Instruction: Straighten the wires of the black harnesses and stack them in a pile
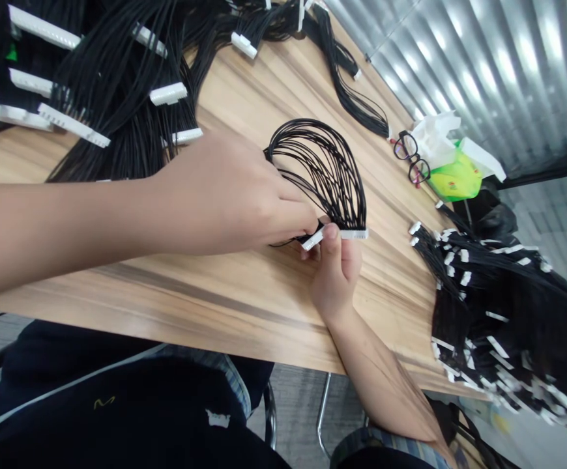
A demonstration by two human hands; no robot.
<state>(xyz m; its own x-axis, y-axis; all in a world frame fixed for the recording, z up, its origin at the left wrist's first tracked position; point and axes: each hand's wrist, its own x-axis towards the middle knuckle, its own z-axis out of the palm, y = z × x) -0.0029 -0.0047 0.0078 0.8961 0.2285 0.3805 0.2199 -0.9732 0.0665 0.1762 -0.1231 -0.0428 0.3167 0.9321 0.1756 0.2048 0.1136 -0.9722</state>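
A wire harness (332, 172) of thin black wires bends in a loop above the table, between my two hands. Its white plug connector (354, 234) is pinched between the thumb and fingers of my right hand (336, 270). A second white connector end (313, 238) sits at an angle beside that thumb. My left hand (249, 195) reaches in from the left, back upward, its fingers closed on the wires by this second end. Part of the wires is hidden behind my left hand.
A large heap of black harnesses (131, 85) with white connectors covers the table's left back. Another pile (508, 312) lies at the right edge. Glasses (412, 156) and a green-yellow packet (457, 176) lie by the corrugated metal wall (498, 58). One harness bundle (345, 85) stretches along the back.
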